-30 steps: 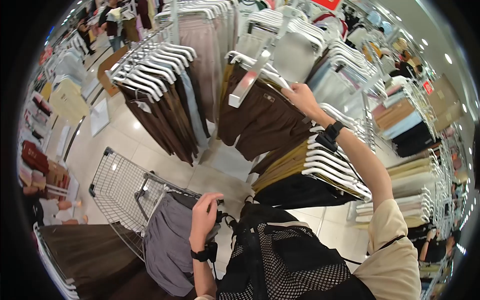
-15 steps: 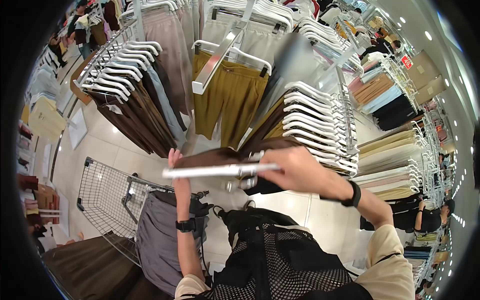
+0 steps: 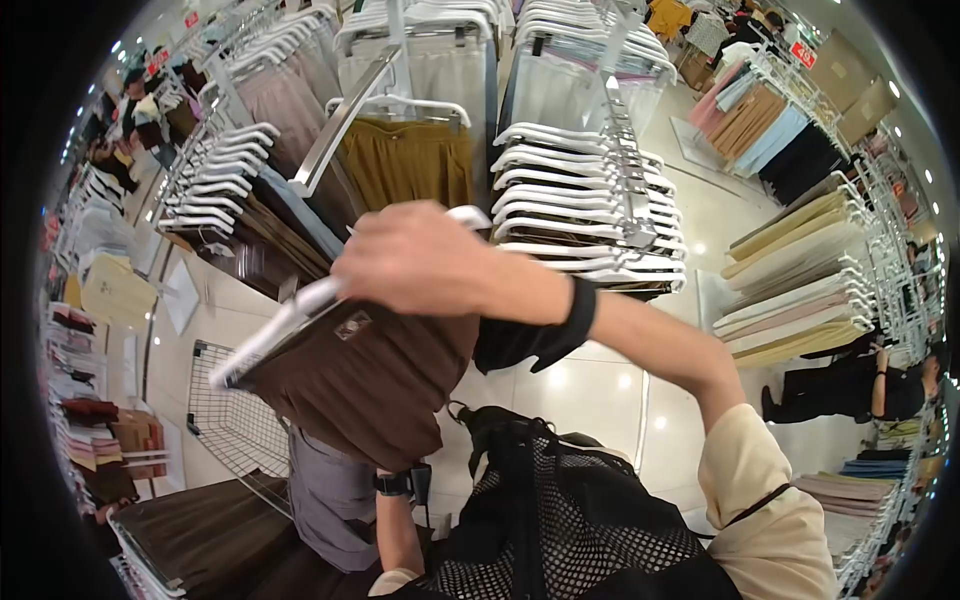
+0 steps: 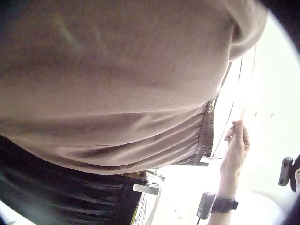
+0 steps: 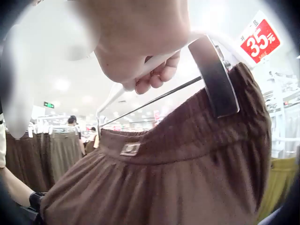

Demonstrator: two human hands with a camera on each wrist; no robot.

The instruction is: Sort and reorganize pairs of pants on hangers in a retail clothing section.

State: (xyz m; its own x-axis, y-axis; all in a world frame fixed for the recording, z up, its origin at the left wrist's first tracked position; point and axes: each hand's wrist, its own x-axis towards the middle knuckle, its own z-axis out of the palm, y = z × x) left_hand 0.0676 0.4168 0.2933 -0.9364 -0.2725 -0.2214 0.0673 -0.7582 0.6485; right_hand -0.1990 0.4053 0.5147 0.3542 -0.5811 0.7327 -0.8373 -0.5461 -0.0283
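My right hand grips a white hanger by its upper part, its fingers curled round it in the right wrist view. Brown pants with a gathered waistband and a small label hang from the hanger's metal clips. They are tilted in front of my body. My left forearm reaches up underneath, and the left hand is hidden behind the brown cloth. Filling much of the left wrist view is the same brown cloth, with my right hand raised beyond it.
A wire shopping cart with a grey garment draped over it stands at left. Ahead, mustard pants hang on a sloping rail arm. White hangers line the rack at right. A person in black is further right.
My right hand has lifted the hanger with the brown pants off the rack arm, uncovering the mustard pants, and turned it in front of me. The left hand has gone behind the brown pants.
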